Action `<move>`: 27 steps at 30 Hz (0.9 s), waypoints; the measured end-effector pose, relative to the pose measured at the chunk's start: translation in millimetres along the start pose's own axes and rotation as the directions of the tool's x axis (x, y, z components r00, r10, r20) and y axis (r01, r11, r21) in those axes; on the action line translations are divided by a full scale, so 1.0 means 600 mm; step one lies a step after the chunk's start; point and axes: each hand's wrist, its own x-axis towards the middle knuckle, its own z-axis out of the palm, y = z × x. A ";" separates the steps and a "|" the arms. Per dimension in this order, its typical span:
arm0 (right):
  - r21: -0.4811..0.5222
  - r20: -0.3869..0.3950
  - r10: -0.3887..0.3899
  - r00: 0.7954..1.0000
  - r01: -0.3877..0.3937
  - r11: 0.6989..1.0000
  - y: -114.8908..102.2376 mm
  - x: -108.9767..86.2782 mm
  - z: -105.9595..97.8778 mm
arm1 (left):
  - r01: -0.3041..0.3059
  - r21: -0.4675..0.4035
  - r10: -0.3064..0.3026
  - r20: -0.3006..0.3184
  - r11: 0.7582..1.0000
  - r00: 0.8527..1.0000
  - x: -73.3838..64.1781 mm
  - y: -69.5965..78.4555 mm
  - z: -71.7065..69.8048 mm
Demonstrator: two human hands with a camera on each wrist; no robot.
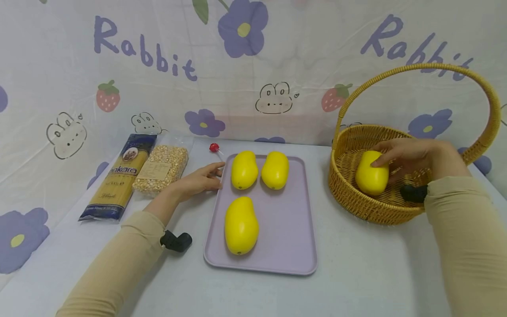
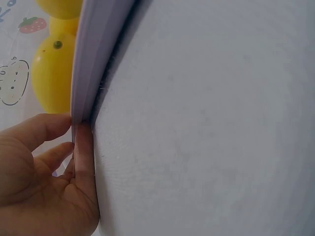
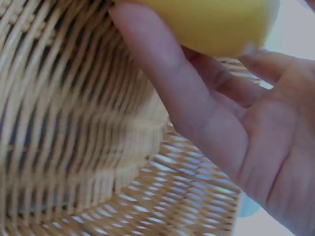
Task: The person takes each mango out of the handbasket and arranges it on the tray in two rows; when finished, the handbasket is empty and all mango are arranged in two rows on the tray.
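Note:
My right hand [image 1: 412, 158] is inside the wicker basket [image 1: 376, 215] and holds a yellow mango [image 1: 372, 174] between thumb and fingers. In the right wrist view, the mango [image 3: 216, 24] sits above a long finger beside the woven wall. At the lilac tray's left edge, my left hand [image 1: 202, 178] grips the rim; the left wrist view shows the tray's rim [image 2: 88, 64] between its fingertips. On the tray [image 1: 283, 237] lie three more mangoes: one at the back left [image 1: 244, 170], one at the back right [image 1: 275, 170] and one at the front left [image 1: 241, 226].
Left of the tray lie a pack of spaghetti [image 1: 119, 176] and a clear bag of corn kernels [image 1: 162, 169]. A red lollipop [image 1: 214, 147] lies behind the left hand. The basket's tall handle [image 1: 420, 67] arches over the right hand. A printed cloth [image 1: 158, 101] hangs behind the table.

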 end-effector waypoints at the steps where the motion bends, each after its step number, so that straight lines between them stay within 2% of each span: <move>1: -0.013 -0.014 -0.017 1.000 0.017 1.000 -0.005 -0.005 -0.002 | 0.000 0.001 0.000 0.001 1.000 1.000 0.000 0.000 0.000; 5: -0.081 -0.065 -0.101 0.993 0.096 0.992 -0.035 -0.032 -0.008 | 0.002 0.000 -0.002 0.003 1.000 1.000 0.000 0.000 0.000; 10: -0.137 -0.099 -0.219 0.971 0.205 0.969 -0.082 -0.074 -0.002 | 0.001 -0.007 -0.001 0.004 1.000 1.000 -0.001 -0.001 -0.001; 13: -0.172 -0.092 -0.302 0.949 0.283 0.944 -0.105 -0.096 0.012 | 0.001 -0.009 -0.001 0.004 1.000 1.000 0.000 0.000 0.000; 17: -0.237 -0.058 -0.404 0.913 0.381 0.894 -0.133 -0.115 0.033 | 0.002 -0.006 -0.002 0.004 1.000 1.000 -0.001 0.001 0.000; 27: -0.380 -0.029 -0.520 0.854 0.472 0.796 -0.192 -0.133 0.100 | -0.004 -0.011 0.004 0.004 1.000 1.000 -0.001 0.001 -0.001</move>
